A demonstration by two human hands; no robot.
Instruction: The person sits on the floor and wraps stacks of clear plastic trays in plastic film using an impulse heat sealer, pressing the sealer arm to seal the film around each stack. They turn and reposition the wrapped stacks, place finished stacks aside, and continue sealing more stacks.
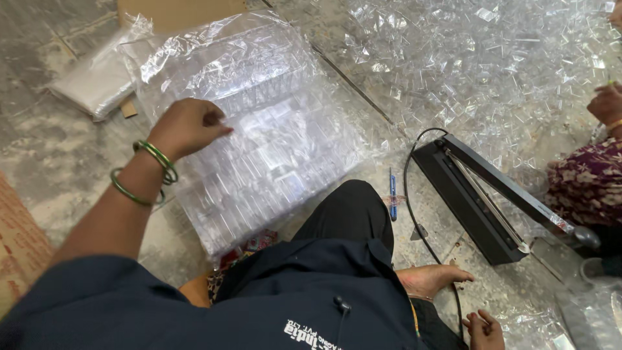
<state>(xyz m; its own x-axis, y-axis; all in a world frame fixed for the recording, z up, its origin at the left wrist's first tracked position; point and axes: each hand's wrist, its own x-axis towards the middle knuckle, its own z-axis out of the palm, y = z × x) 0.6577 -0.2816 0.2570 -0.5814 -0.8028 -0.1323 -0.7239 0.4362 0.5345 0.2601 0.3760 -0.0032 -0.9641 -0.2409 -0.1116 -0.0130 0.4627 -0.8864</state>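
One large clear crinkled plastic bag of small transparent pieces lies on the concrete floor against my knee. My left hand pinches its film, fingers together. My right hand rests low, loosely curled, empty.

Floor-level packing workshop: heat sealer, plastic pieces

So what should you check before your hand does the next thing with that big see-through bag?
1. Left hand on the clear bag: ok, fingers pinch its film.
2. Right hand free: ok, low by the foot, holding nothing visible.
3. Bag's contents tidy: ok, small clear pieces sit in rows.
4. Sealer open: ok, arm raised.
5. Sealer switched on: cannot tell.
6. Blue pen clear of the bag: ok, lies apart.
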